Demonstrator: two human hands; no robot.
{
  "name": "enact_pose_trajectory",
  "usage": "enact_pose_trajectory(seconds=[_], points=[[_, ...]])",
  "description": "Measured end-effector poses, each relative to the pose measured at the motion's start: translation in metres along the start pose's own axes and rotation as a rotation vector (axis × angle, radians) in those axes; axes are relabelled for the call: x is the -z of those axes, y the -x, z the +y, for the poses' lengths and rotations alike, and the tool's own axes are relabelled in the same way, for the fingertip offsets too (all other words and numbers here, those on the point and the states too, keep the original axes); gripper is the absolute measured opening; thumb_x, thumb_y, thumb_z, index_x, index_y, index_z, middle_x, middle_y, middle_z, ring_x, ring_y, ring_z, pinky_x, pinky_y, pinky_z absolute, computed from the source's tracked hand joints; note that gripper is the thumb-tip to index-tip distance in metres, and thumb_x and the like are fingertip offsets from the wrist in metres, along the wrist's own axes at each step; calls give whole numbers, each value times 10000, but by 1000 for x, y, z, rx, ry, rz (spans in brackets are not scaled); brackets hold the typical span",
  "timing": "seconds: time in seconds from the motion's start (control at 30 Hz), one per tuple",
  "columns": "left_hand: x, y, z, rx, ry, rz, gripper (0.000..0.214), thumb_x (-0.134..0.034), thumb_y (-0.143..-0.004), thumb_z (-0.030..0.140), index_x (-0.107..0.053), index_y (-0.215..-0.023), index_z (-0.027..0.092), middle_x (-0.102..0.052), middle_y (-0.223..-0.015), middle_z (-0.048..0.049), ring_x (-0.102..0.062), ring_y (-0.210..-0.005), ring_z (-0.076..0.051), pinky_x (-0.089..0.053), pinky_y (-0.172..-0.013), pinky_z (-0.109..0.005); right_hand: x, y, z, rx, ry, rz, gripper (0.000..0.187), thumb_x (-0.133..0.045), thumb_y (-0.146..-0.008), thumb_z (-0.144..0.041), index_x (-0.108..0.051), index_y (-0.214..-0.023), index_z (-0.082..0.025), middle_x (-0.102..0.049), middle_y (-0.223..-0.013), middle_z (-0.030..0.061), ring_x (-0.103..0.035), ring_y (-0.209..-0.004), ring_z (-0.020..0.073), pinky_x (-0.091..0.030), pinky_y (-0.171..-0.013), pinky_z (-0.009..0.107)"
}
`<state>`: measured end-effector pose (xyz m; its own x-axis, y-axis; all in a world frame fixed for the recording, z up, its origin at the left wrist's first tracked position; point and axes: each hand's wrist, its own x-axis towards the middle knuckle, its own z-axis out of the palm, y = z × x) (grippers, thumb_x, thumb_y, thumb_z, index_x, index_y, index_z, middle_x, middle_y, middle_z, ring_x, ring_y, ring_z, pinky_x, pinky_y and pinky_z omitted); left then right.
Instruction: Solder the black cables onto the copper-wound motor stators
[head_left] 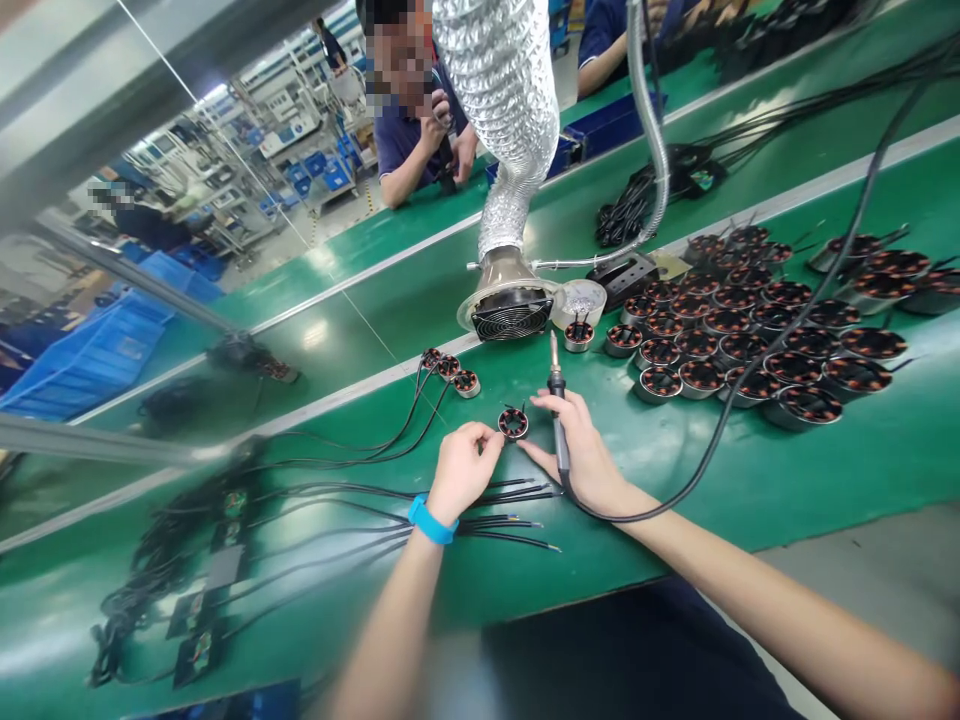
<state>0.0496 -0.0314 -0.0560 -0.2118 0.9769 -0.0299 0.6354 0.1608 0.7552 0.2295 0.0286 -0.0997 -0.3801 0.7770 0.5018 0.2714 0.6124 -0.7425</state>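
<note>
One view is provided, carried on the worker's head and aimed forward and down across the green bench (825,470). The left hand (463,470) and the right hand (589,450) are seen from above at close range, near the centre of the dial. The view is tilted, so that the bench is shown slanting from about eight o'clock up to two. The workshop floor (341,210) is caught much farther off, toward ten o'clock.
</note>
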Motion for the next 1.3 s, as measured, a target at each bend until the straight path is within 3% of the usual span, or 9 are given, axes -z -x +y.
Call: enact_pose_trajectory(seconds=[0.17, 0.4, 0.53, 0.77, 0.87, 1.03, 1.3], points=[[2, -1, 2, 94, 83, -32, 361, -565, -907, 445, -696, -730, 159, -629, -641, -6, -483, -582, -134, -330, -581, -262, -11, -9, 9, -8, -227, -84, 508, -668, -895, -226, -413, -1330, -279, -454, -1346, 114, -608, -1173, 249, -546, -1024, 470], [9, -1, 1, 132, -7, -32, 440, -498, -934, 477, -697, -693, 167, -599, -592, -8, -487, -546, -142, -313, -565, -272, -12, -7, 4, -20, -149, -72, 539, -713, -869, -233, -420, -1319, -280, -477, -1201, 95, -637, -973, 235, -583, -908, 458], [11, -2, -3, 121, 4, -74, 434, -492, -935, 459, -709, -700, 165, -539, -553, 7, -439, -530, -136, -303, -564, -274, -10, -6, 0, -38, -118, -96, 527, -713, -873, -245, -418, -1309, -275, -473, -1194, 91, -626, -973, 237, -581, -887, 436], [-6, -12, 7, 68, 284, -54, 382, -550, -908, 442, -703, -728, 141, -671, -696, -35, -550, -652, -149, -393, -654, -265, -13, -4, 1, -45, -130, -89, 490, -692, -885, -237, -424, -1294, -277, -490, -1160, 85, -634, -961, 241, -584, -882, 444], [-4, -17, 5, 87, 301, -74, 423, -577, -894, 486, -710, -695, 137, -616, -614, -17, -501, -593, -132, -359, -611, -263, -13, -2, 2, -40, -144, -81, 510, -703, -876, -230, -424, -1301, -276, -498, -1163, 85, -633, -985, 245, -580, -895, 440], [0, -32, 3, 102, 252, 14, 497, -566, -893, 549, -685, -640, 138, -482, -521, 21, -387, -535, -107, -286, -562, -265, -13, 0, 3, -5, -185, -64, 529, -710, -863, -207, -425, -1304, -269, -515, -1162, 89, -601, -1063, 260, -555, -939, 450], [-4, -46, 4, 63, 387, -143, 215, -622, -842, 294, -703, -726, 132, -674, -747, -39, -584, -729, -151, -434, -734, -265, -18, -2, 8, -7, -250, -43, 537, -694, -860, -159, -424, -1306, -285, -510, -1147, 86, -624, -1033, 253, -573, -905, 437]])
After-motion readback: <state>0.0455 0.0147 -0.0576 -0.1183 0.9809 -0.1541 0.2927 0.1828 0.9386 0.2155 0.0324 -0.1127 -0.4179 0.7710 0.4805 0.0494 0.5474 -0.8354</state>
